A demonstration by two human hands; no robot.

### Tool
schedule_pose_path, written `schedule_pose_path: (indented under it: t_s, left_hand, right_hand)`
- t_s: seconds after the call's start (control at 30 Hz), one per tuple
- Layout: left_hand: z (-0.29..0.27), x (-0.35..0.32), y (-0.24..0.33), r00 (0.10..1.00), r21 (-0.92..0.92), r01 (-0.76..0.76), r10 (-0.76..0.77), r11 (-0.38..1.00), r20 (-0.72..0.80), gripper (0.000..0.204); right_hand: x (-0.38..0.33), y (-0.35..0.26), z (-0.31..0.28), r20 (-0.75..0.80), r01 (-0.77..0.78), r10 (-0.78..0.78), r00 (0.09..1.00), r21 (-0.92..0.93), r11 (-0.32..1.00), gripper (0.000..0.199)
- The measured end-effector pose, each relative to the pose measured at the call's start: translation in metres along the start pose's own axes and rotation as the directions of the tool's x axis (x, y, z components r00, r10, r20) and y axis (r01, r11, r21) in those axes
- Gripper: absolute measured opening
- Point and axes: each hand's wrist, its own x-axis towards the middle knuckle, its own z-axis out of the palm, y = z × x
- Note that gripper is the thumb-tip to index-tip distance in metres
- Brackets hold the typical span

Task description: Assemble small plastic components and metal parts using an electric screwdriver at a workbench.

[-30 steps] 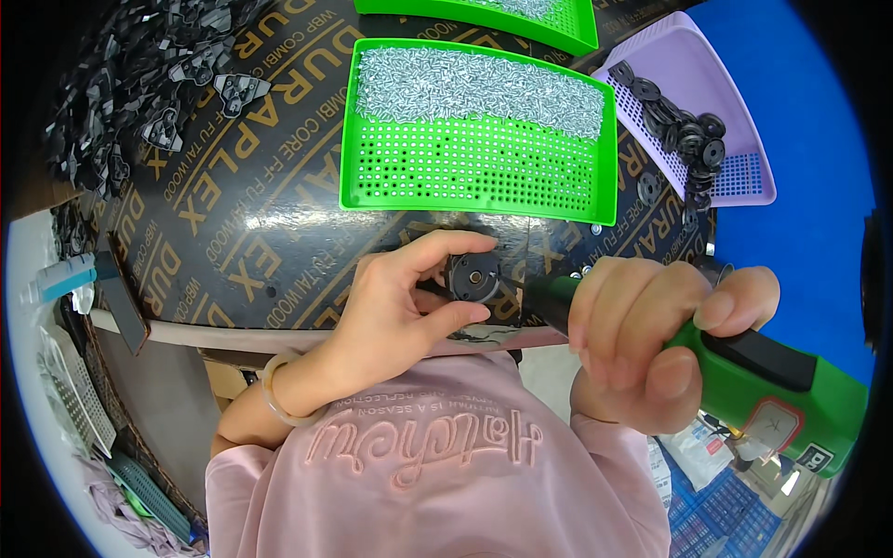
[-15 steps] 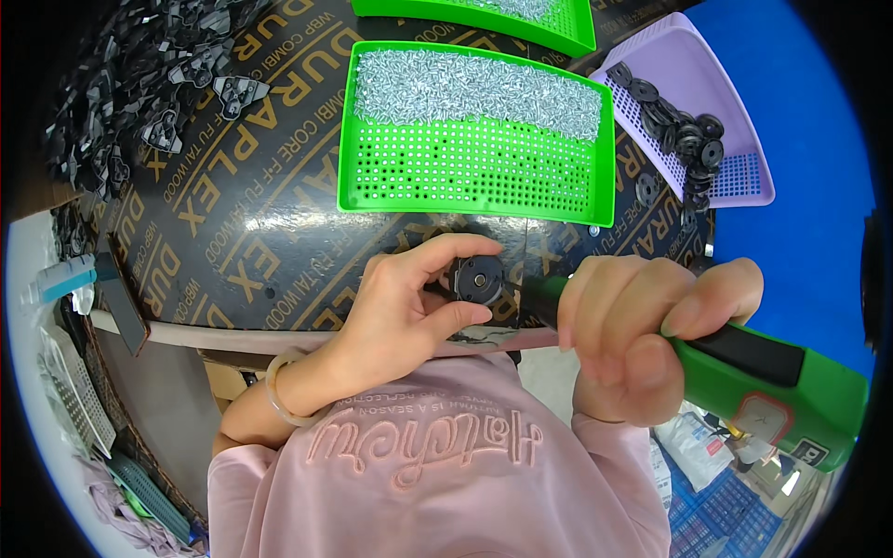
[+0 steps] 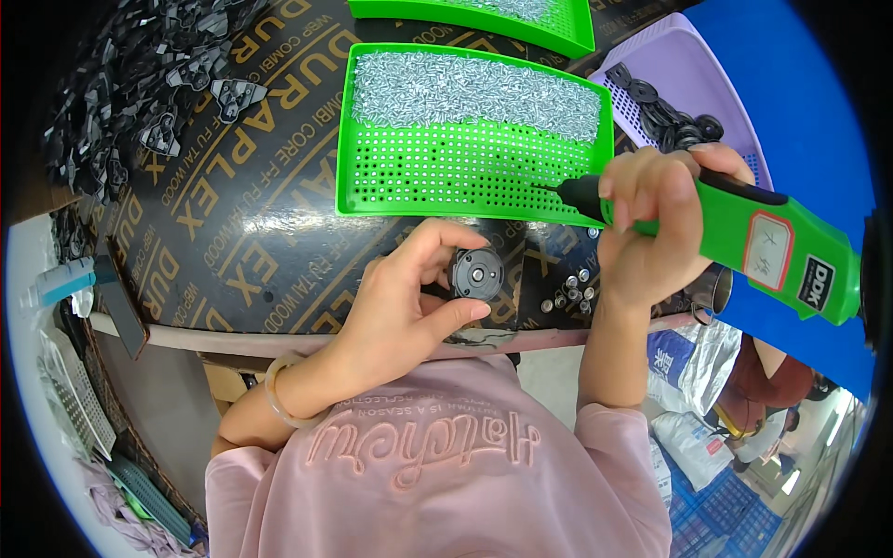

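My left hand (image 3: 409,302) pinches a small round black plastic disc (image 3: 477,273) with a metal centre, held just above the near edge of the dark board table (image 3: 233,232). My right hand (image 3: 651,223) grips a green electric screwdriver (image 3: 744,232). Its black tip (image 3: 549,189) points left over the near right corner of a green perforated tray (image 3: 437,177), whose far half is covered with small silver screws (image 3: 465,88). The tip is up and to the right of the disc, apart from it.
A few loose screws (image 3: 569,293) lie on the table by my right wrist. A lilac basket (image 3: 688,93) of black round parts stands at the far right, a second green tray (image 3: 484,14) behind, and a heap of black plastic parts (image 3: 139,84) at the far left.
My right hand has lifted the screwdriver away from the disc, up and right to the green tray's edge. The left hand still holds the disc in about the same place.
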Motion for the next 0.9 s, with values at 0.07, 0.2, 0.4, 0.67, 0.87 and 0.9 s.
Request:
schedule_pose_path:
  t_s: [0.07, 0.2, 0.4, 0.67, 0.87, 0.9]
  left_hand:
    - [0.000, 0.000, -0.004, 0.998, 0.019, -0.055, 0.055, 0.998, -0.010, 0.049]
    - [-0.002, 0.000, -0.004, 0.998, 0.008, -0.066, 0.067, 0.998, -0.023, 0.049]
    - [-0.004, 0.002, -0.006, 0.996, 0.026, -0.083, 0.084, 0.996, -0.030, 0.048]
    - [-0.004, 0.004, -0.009, 0.991, 0.011, -0.115, 0.115, 0.993, -0.062, 0.048]
    - [-0.004, 0.004, -0.011, 0.994, 0.044, -0.091, 0.093, 0.995, -0.055, 0.047]
    - [-0.004, 0.004, -0.011, 0.995, 0.049, -0.090, 0.092, 0.995, -0.047, 0.047]
  right_hand:
    - [0.000, 0.004, 0.001, -0.026, -0.029, 0.028, 0.999, -0.014, 0.999, 0.029]
    - [0.000, 0.005, 0.001, -0.010, -0.034, 0.034, 0.999, -0.012, 0.999, 0.029]
    - [-0.001, 0.003, 0.004, -0.013, -0.060, 0.060, 0.998, -0.009, 0.998, 0.028]
    - [0.001, -0.009, -0.001, 0.058, 0.030, -0.030, 0.998, 0.001, 1.000, 0.031]
    - [-0.008, -0.048, 0.005, 0.382, -0.103, 0.031, 0.924, 0.171, 0.980, 0.022]
    - [-0.011, -0.051, 0.008, 0.418, -0.110, 0.030, 0.908, 0.167, 0.980, 0.025]
